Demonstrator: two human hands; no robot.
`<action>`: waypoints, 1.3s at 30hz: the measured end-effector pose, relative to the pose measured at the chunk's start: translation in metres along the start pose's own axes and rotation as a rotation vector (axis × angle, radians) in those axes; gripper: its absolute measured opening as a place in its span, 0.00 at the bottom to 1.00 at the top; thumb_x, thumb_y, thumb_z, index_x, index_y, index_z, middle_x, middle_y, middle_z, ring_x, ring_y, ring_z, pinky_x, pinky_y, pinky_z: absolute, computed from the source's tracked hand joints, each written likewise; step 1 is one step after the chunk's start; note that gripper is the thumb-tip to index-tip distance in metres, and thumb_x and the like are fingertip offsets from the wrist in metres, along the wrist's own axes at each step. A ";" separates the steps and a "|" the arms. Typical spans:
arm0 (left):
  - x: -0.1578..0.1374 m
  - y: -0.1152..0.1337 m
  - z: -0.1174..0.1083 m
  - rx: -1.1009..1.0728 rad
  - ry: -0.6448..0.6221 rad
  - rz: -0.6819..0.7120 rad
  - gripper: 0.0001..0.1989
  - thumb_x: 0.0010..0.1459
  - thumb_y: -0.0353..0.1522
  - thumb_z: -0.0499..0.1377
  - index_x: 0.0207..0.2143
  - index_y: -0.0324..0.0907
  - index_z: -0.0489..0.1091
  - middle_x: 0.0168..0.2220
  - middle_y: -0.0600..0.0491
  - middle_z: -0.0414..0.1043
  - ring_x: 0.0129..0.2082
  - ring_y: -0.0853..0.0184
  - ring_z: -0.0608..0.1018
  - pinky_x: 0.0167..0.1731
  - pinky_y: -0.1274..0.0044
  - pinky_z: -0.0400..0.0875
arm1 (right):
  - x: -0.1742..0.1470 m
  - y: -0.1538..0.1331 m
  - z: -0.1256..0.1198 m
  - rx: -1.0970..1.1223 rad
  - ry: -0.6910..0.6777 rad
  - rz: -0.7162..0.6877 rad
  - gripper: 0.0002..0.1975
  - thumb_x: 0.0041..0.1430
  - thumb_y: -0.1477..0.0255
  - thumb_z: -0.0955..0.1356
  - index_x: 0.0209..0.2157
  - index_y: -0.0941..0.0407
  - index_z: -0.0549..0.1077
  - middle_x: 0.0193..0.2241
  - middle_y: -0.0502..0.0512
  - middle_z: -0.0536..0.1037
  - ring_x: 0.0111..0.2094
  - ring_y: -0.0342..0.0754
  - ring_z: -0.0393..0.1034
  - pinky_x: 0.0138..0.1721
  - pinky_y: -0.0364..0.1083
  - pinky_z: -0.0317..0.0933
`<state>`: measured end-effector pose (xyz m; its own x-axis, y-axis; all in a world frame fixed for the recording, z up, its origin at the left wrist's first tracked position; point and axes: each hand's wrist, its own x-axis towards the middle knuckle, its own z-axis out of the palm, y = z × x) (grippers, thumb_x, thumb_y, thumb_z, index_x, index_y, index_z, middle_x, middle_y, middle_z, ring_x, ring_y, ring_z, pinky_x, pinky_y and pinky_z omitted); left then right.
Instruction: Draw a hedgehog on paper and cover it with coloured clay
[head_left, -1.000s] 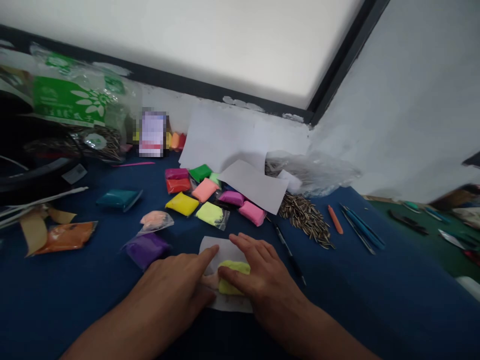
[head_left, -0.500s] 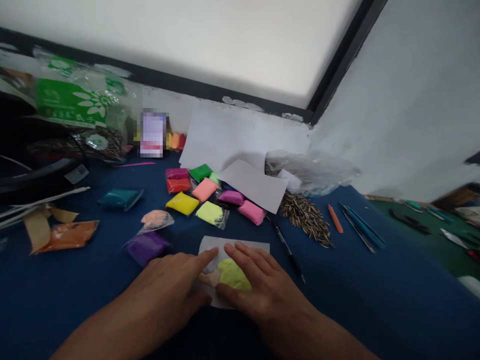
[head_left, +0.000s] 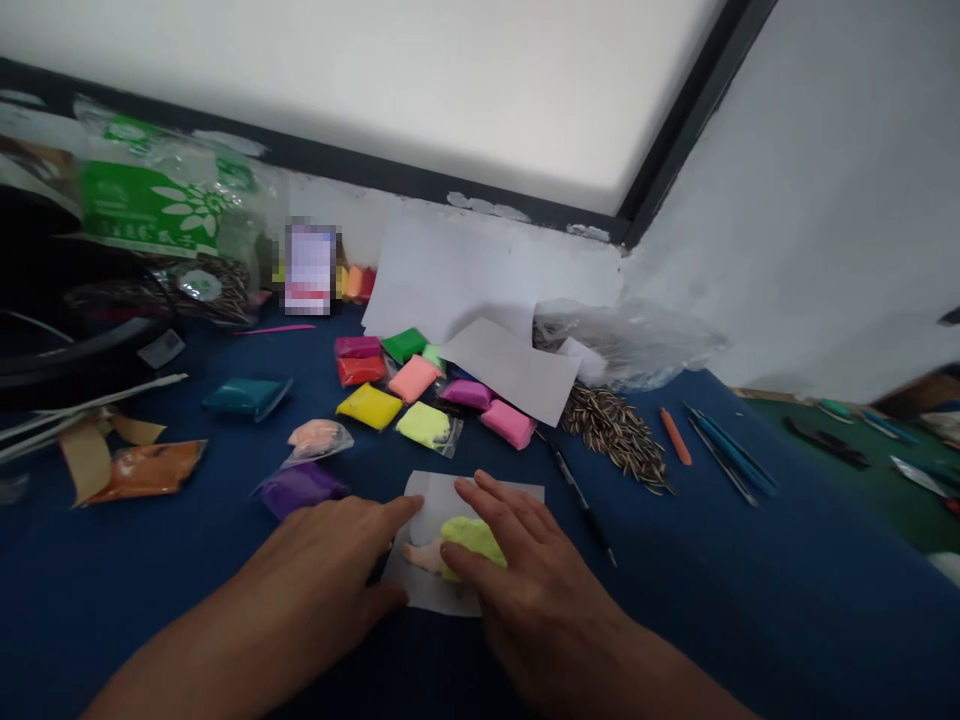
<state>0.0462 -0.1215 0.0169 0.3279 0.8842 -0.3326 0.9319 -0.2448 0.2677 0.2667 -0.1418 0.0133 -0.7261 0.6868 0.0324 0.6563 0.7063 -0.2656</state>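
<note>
On a small white sheet of paper [head_left: 435, 492] lies a flattened patch of yellow-green modelling clay [head_left: 466, 540]. A smaller pale peach piece of clay [head_left: 424, 556] joins its left side. My right hand [head_left: 525, 560] rests over the right part of the yellow-green clay, fingers stretched out, thumb on its lower edge; the palm hides part of it. At the paper's left edge, my left hand [head_left: 337, 560] lies with its index finger extended and thumb apart, touching the paper and holding nothing.
Several bagged clay packets, such as a yellow one [head_left: 369, 406] and a purple one [head_left: 302, 488], lie beyond my hands. To the right are a pen [head_left: 581, 497], a heap of striped seeds [head_left: 616, 435], an orange stick [head_left: 675, 436] and blue tweezers [head_left: 731, 452].
My left hand has shifted slightly left, away from the peach clay, showing more of the paper. My right hand has moved a little to the right, fingers still over the yellow-green clay.
</note>
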 end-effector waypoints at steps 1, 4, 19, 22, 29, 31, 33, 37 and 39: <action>0.000 0.000 0.000 0.001 -0.006 0.001 0.33 0.55 0.31 0.60 0.64 0.45 0.67 0.42 0.45 0.82 0.42 0.48 0.82 0.42 0.63 0.73 | 0.001 -0.002 -0.001 0.010 0.000 0.000 0.20 0.68 0.75 0.63 0.59 0.57 0.70 0.70 0.71 0.55 0.72 0.63 0.43 0.65 0.66 0.52; 0.000 0.001 -0.001 0.014 -0.010 0.015 0.33 0.55 0.29 0.59 0.65 0.44 0.66 0.42 0.45 0.83 0.43 0.48 0.83 0.41 0.64 0.74 | 0.005 -0.004 0.001 0.030 -0.011 -0.003 0.20 0.70 0.69 0.64 0.60 0.55 0.69 0.71 0.70 0.53 0.72 0.63 0.41 0.65 0.66 0.51; 0.001 0.000 0.000 -0.052 0.027 0.078 0.29 0.55 0.29 0.57 0.60 0.44 0.71 0.44 0.41 0.83 0.43 0.44 0.83 0.38 0.61 0.76 | 0.011 -0.003 0.013 -0.021 -0.056 -0.036 0.23 0.69 0.63 0.66 0.62 0.55 0.66 0.71 0.70 0.51 0.72 0.65 0.39 0.67 0.67 0.48; 0.001 0.000 -0.001 -0.044 0.009 0.082 0.27 0.58 0.31 0.56 0.60 0.44 0.71 0.43 0.41 0.83 0.43 0.44 0.83 0.36 0.61 0.75 | 0.010 -0.002 0.014 -0.008 -0.066 -0.031 0.24 0.69 0.62 0.66 0.63 0.53 0.64 0.71 0.69 0.51 0.72 0.64 0.39 0.67 0.67 0.46; 0.000 0.002 -0.001 -0.038 0.025 0.057 0.28 0.58 0.30 0.56 0.62 0.42 0.69 0.41 0.42 0.83 0.42 0.45 0.83 0.36 0.62 0.74 | 0.012 -0.004 0.011 -0.011 -0.081 -0.034 0.22 0.70 0.63 0.65 0.62 0.52 0.66 0.72 0.67 0.49 0.73 0.62 0.37 0.68 0.65 0.43; 0.000 0.002 -0.002 -0.040 0.044 0.069 0.24 0.62 0.32 0.53 0.60 0.43 0.72 0.39 0.43 0.83 0.39 0.48 0.83 0.35 0.65 0.73 | 0.012 -0.004 0.011 -0.004 -0.071 -0.037 0.23 0.70 0.63 0.65 0.64 0.51 0.64 0.72 0.67 0.48 0.73 0.62 0.36 0.68 0.65 0.43; 0.000 0.002 -0.002 -0.038 0.025 0.086 0.21 0.64 0.34 0.53 0.57 0.43 0.74 0.37 0.44 0.83 0.37 0.49 0.84 0.32 0.67 0.72 | 0.012 -0.005 0.012 0.002 -0.066 -0.030 0.23 0.70 0.62 0.65 0.63 0.50 0.64 0.73 0.67 0.47 0.73 0.62 0.36 0.68 0.65 0.43; 0.000 0.003 -0.003 -0.012 0.034 0.091 0.23 0.62 0.30 0.53 0.59 0.43 0.72 0.38 0.44 0.83 0.38 0.47 0.84 0.32 0.65 0.72 | 0.015 -0.005 0.015 0.001 -0.071 -0.024 0.21 0.69 0.61 0.66 0.60 0.52 0.67 0.72 0.67 0.48 0.73 0.63 0.36 0.69 0.65 0.42; 0.000 0.004 -0.004 -0.011 0.020 0.086 0.24 0.61 0.30 0.54 0.60 0.43 0.71 0.39 0.44 0.84 0.39 0.47 0.84 0.32 0.65 0.72 | 0.017 -0.005 0.015 -0.005 -0.073 -0.027 0.21 0.69 0.62 0.66 0.60 0.52 0.67 0.72 0.67 0.48 0.73 0.62 0.36 0.69 0.65 0.41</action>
<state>0.0491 -0.1211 0.0216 0.4036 0.8680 -0.2894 0.8985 -0.3164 0.3042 0.2483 -0.1367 0.0009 -0.7563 0.6535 -0.0311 0.6373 0.7250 -0.2612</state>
